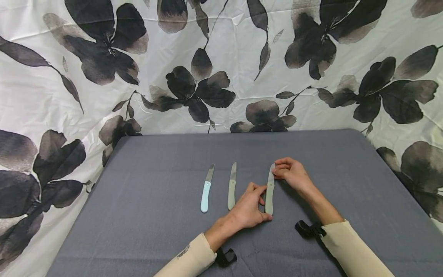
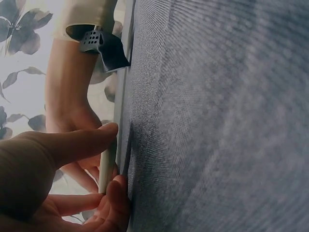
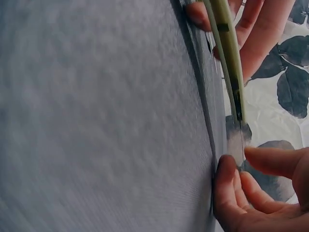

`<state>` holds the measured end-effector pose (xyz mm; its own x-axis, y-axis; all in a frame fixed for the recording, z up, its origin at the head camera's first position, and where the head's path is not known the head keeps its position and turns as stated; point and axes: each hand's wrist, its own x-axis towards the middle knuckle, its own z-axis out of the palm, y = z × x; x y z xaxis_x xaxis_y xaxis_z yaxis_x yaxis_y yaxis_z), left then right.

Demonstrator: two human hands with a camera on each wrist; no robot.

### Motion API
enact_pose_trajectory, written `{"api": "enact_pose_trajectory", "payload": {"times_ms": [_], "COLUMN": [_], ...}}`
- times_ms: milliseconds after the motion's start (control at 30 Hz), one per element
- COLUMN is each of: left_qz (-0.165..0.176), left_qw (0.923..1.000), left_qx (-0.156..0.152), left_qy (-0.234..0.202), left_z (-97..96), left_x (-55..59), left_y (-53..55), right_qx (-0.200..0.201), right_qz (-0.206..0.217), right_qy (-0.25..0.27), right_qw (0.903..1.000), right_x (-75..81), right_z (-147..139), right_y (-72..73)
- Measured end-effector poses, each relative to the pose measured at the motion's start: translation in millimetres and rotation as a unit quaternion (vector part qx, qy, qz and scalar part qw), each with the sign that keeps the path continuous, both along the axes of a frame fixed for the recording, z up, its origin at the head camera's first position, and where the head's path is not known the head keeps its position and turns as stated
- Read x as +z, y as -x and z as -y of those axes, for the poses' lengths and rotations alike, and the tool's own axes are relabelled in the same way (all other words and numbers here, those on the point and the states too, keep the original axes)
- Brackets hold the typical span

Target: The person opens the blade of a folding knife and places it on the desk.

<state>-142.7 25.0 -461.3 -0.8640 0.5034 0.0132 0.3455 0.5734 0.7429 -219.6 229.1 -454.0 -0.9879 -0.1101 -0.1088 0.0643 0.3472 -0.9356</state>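
Observation:
A folding knife with a sage-green handle (image 1: 268, 198) is held by both hands at the right of the row, its blade pointing to the far side. My left hand (image 1: 246, 207) grips the handle, thumb at its near end and fingers along its left side. My right hand (image 1: 293, 175) pinches the blade near the tip. In the right wrist view the handle's slotted edge (image 3: 227, 53) shows above the thin blade (image 3: 242, 133). To the left lie a second green-handled knife (image 1: 232, 184), its lower end close to my left hand, and a light-blue-handled knife (image 1: 205, 196).
All the knives are over a grey cloth-covered table (image 1: 155, 231). A white curtain with dark flowers (image 1: 242, 77) hangs behind its far edge. Black camera mounts sit on the left wrist (image 1: 226, 257) and the right wrist (image 1: 309, 229), below the cream sleeves.

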Motion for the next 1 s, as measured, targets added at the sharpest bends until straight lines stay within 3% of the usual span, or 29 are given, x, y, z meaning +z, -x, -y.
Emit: {"api": "enact_pose_trajectory", "payload": {"times_ms": [267, 700, 900, 1000], "left_qz": [0.010, 0.024, 0.021, -0.018], "left_qw": [0.9999, 0.9993, 0.9998, 0.9998], "left_qx": [0.007, 0.009, 0.005, 0.008], "left_qy": [0.002, 0.027, -0.006, 0.003], "left_z": [-1.6, -3.9, 2.0, 9.9], "left_x": [-2.2, 1.7, 13.5, 23.3], "left_y": [0.2, -1.0, -3.4, -4.2], "right_qx": [0.023, 0.075, 0.085, 0.085], "right_qz": [-0.021, -0.029, -0.023, -0.038], "right_qy": [-0.118, -0.199, -0.216, -0.233], "right_qw": [0.9925, 0.9767, 0.9724, 0.9680], "right_x": [4.9, 5.8, 12.2, 13.3], "right_z": [-1, 0, 1, 3], "right_y": [-1.3, 1.0, -3.5, -8.2]}}
